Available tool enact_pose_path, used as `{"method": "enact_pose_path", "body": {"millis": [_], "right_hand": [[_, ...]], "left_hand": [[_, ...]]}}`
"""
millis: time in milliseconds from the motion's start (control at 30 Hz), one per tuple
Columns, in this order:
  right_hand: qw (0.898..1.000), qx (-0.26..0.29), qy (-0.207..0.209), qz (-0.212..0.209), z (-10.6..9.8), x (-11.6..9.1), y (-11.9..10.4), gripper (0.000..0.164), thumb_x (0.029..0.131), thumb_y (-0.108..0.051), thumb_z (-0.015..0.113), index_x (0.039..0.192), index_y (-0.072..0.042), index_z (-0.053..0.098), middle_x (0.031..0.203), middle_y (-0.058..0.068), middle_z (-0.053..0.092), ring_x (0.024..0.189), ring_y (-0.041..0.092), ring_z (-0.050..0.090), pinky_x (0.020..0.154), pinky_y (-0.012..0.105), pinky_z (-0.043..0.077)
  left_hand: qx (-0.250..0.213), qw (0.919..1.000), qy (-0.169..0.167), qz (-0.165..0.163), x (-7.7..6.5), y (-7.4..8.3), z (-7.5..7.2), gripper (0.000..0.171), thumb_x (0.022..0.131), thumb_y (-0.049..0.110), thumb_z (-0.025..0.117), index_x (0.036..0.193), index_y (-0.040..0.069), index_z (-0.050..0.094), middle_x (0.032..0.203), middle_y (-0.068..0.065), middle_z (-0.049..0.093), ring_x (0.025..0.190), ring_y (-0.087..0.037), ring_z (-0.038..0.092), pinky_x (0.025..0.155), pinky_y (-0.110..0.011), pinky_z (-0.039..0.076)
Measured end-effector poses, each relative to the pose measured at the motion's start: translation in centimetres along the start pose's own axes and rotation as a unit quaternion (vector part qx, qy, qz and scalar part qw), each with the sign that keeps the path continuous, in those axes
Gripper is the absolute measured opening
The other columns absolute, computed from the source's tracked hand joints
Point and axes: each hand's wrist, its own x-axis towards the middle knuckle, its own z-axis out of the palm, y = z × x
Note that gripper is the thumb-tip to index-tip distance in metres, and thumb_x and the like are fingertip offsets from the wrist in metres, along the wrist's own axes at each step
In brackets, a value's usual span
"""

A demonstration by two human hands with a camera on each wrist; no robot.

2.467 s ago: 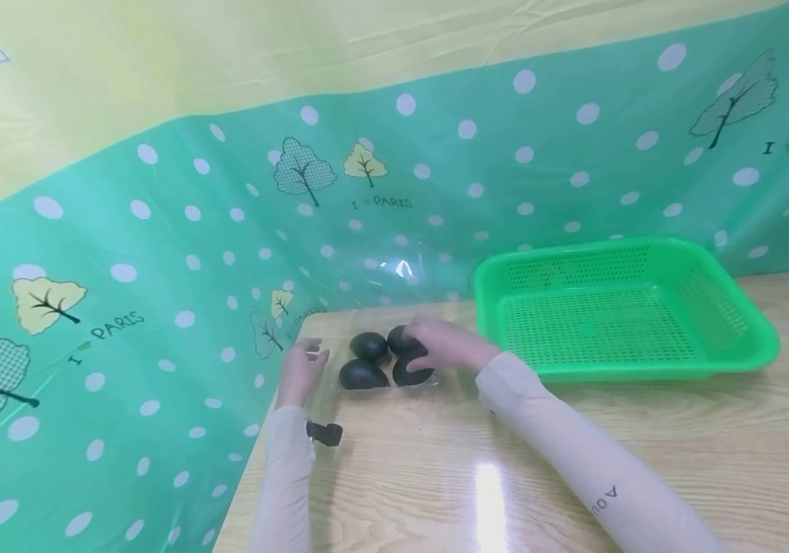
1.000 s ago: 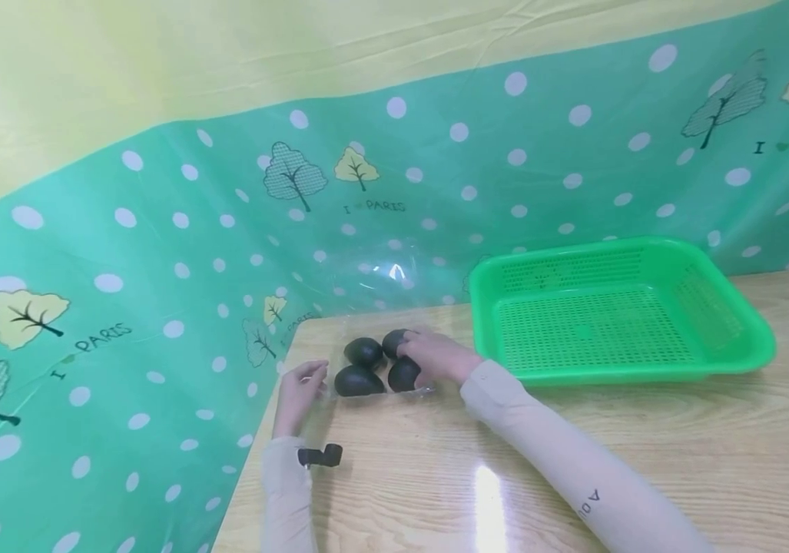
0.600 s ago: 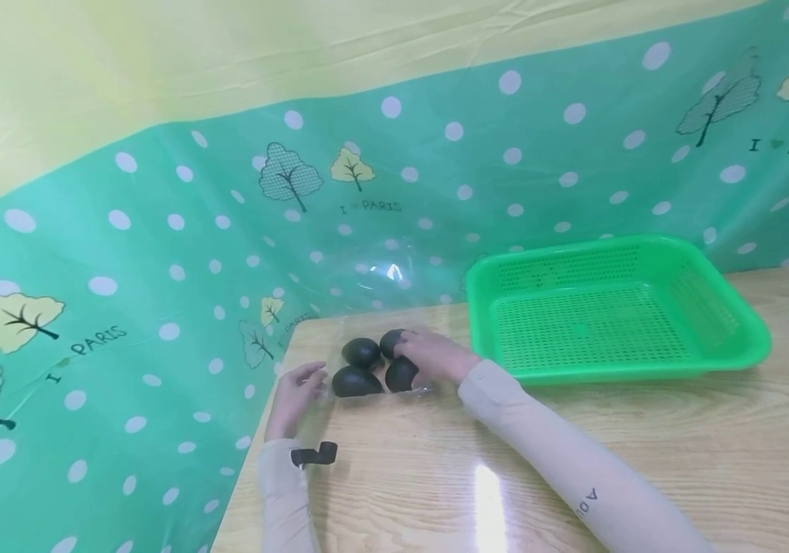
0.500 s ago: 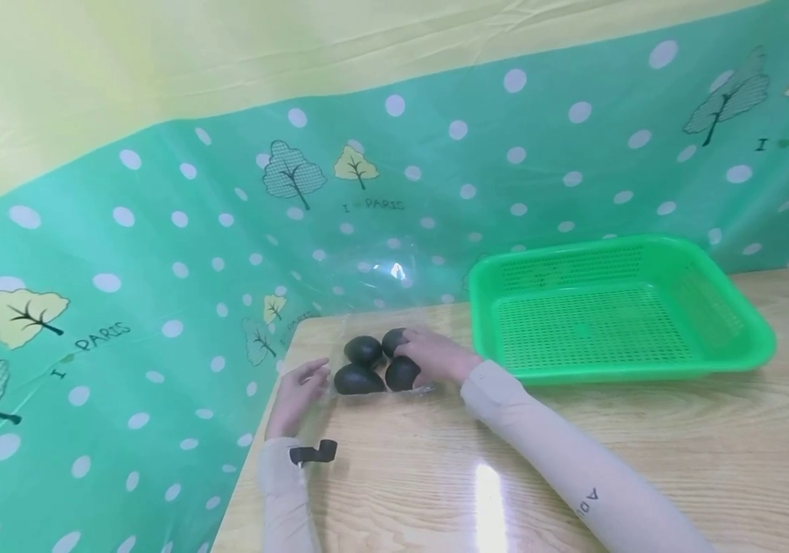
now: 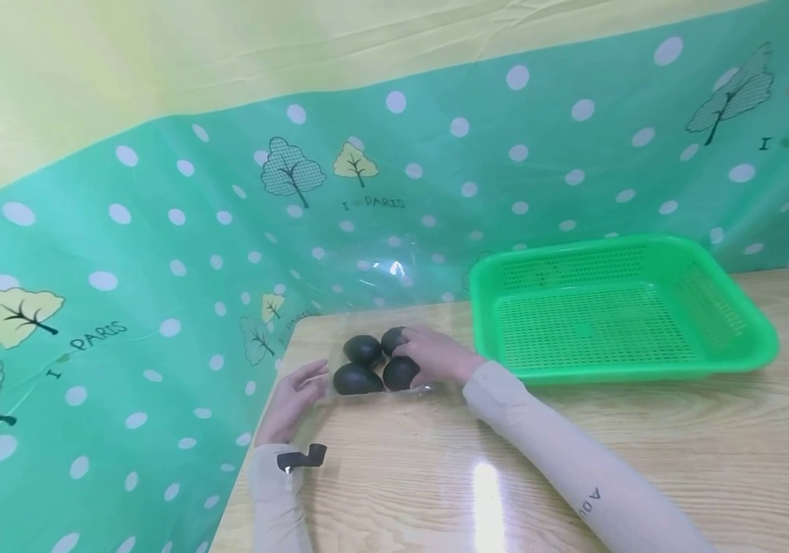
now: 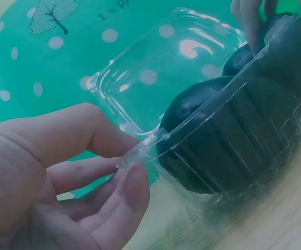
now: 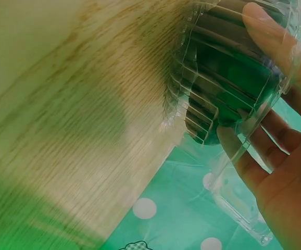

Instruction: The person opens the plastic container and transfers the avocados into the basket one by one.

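A clear plastic clamshell box [image 6: 218, 140] stands on the table with its lid [image 6: 155, 67] raised. Several dark, smooth avocados lie inside, among them a front left avocado [image 5: 358, 379], a front right avocado [image 5: 401, 373] and a back left avocado [image 5: 363, 350]. My left hand [image 5: 289, 403] pinches the box's left rim corner between thumb and fingers. From the right side, my right hand [image 5: 435, 355] reaches into the box, its thumb and fingers [image 7: 239, 156] round the front right avocado. Its fingertips also lie against the back right avocado [image 5: 392, 339], which the hand partly covers.
A green plastic basket [image 5: 622, 369] with a perforated floor stands right of the box, near the back edge. Behind the wooden table [image 5: 574, 430] hangs a green dotted curtain [image 5: 435, 177]. The raised lid stands close to it.
My left hand has come up to the box's left rim and now pinches it. The right hand stays over the right avocados, its fingers settled lower between them. The camera view has shifted slightly.
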Motion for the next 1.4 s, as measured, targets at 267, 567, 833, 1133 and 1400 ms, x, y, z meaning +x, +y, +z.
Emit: {"method": "enact_pose_path", "body": {"millis": [267, 567, 833, 1133, 1400], "right_hand": [[0.999, -0.028, -0.003, -0.029, 0.1, 0.0, 0.0, 0.059, 0.071, -0.03, 0.089, 0.125, -0.014, 0.069, 0.12, 0.005, 0.061, 0.113, 0.021, 0.055, 0.102, 0.036, 0.048], [0.998, -0.048, -0.021, -0.033, 0.0, -0.1, -0.2, 0.063, 0.073, -0.035, 0.087, 0.129, -0.016, 0.066, 0.123, 0.002, 0.06, 0.112, 0.018, 0.055, 0.1, 0.033, 0.049], [0.996, -0.079, -0.006, -0.035, -0.4, 0.2, -0.8, 0.065, 0.076, -0.037, 0.084, 0.132, -0.011, 0.064, 0.124, 0.005, 0.062, 0.113, 0.02, 0.057, 0.098, 0.034, 0.05], [0.998, -0.058, 0.015, -0.002, -0.9, -0.1, -1.1, 0.067, 0.077, -0.033, 0.084, 0.135, -0.009, 0.06, 0.133, 0.008, 0.061, 0.121, 0.026, 0.059, 0.104, 0.041, 0.048], [0.998, -0.037, 0.038, 0.013, -2.3, -1.2, -1.3, 0.067, 0.077, -0.031, 0.085, 0.136, -0.011, 0.059, 0.133, 0.009, 0.059, 0.119, 0.026, 0.059, 0.099, 0.042, 0.051]], "left_hand": [[0.013, 0.9998, 0.015, -0.007, -0.1, 0.1, 0.3, 0.054, 0.088, 0.005, 0.061, 0.141, 0.012, 0.053, 0.144, -0.013, 0.054, 0.13, -0.03, 0.052, 0.1, -0.031, 0.047], [0.01, 0.9997, 0.017, -0.018, -0.3, 0.2, 0.5, 0.056, 0.087, 0.006, 0.061, 0.142, 0.012, 0.052, 0.144, -0.013, 0.054, 0.132, -0.03, 0.05, 0.109, -0.042, 0.04], [0.0, 0.9996, 0.019, -0.022, -0.2, 0.4, 0.7, 0.058, 0.087, 0.006, 0.061, 0.144, 0.012, 0.051, 0.146, -0.013, 0.051, 0.134, -0.032, 0.049, 0.112, -0.046, 0.037], [-0.032, 0.9991, 0.015, -0.025, -0.2, 0.6, 0.9, 0.059, 0.088, 0.001, 0.059, 0.146, 0.008, 0.047, 0.148, -0.017, 0.048, 0.136, -0.034, 0.047, 0.114, -0.046, 0.034], [-0.03, 0.9991, 0.014, -0.027, 0.0, 0.7, 0.9, 0.059, 0.088, 0.001, 0.059, 0.146, 0.007, 0.047, 0.15, -0.016, 0.046, 0.137, -0.033, 0.047, 0.115, -0.049, 0.032]]}}
